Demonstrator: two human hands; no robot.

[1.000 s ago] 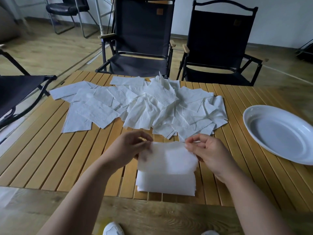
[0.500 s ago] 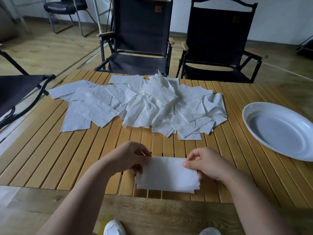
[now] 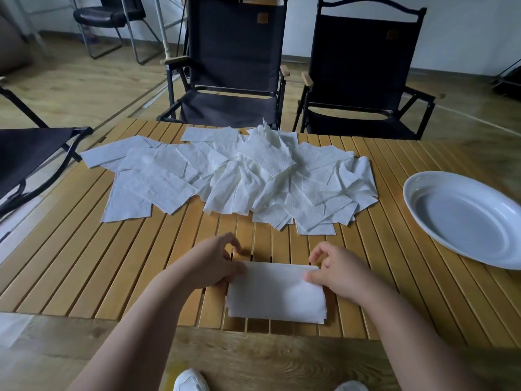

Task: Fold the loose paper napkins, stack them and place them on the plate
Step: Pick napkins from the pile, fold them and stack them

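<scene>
Here the left hand (image 3: 217, 263) and right hand (image 3: 335, 273) pinch corners of the napkin stack (image 3: 276, 294).

We pinch the folded napkin stack (image 3: 276, 292) at its far corners: left hand (image 3: 214, 263) at ten o'clock, right hand (image 3: 335, 272) at two. Beyond, loose napkins (image 3: 225, 176) lie at twelve, the plate (image 3: 408, 193) at two.
</scene>
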